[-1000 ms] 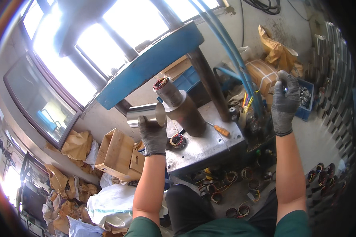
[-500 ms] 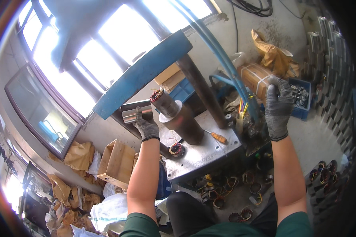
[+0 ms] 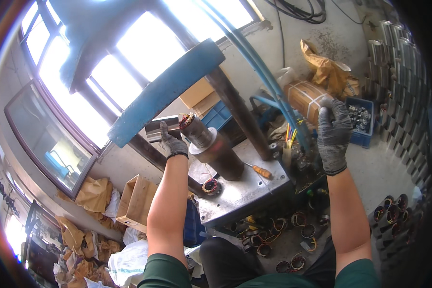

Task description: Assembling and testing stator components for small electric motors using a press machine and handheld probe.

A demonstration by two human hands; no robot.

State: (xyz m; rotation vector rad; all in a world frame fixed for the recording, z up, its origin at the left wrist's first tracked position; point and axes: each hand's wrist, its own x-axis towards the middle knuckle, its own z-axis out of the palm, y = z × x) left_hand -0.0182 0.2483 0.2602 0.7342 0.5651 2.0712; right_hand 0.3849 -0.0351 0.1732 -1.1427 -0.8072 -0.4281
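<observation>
My left hand [image 3: 174, 145], in a grey glove, is closed around a shiny metal sleeve [image 3: 153, 130] under the blue press beam [image 3: 165, 91]. Beside it leans a thick dark cylinder [image 3: 224, 161] with a pale collar. On top of that sits a grey metal cylinder [image 3: 199, 135] with red wire windings [image 3: 186, 120] at its end. My right hand [image 3: 334, 139], gloved too, is raised right of the press with fingers curled; anything inside them is hidden. A small wound stator [image 3: 210, 186] and an orange-handled screwdriver [image 3: 262, 172] lie on the steel press table [image 3: 235, 199].
Dark press columns [image 3: 237, 110] flank the work. Blue hoses [image 3: 269, 72] run down on the right, near a strapped carton [image 3: 305, 98] and a blue crate of metal parts [image 3: 361, 122]. Several wound stators [image 3: 298, 219] lie on the floor. Stacked metal sleeves [image 3: 403, 91] stand far right.
My left hand and the sleeve shift slightly left and up beside the wound cylinder. My right hand stays curled in nearly the same place. The whole view has moved a little.
</observation>
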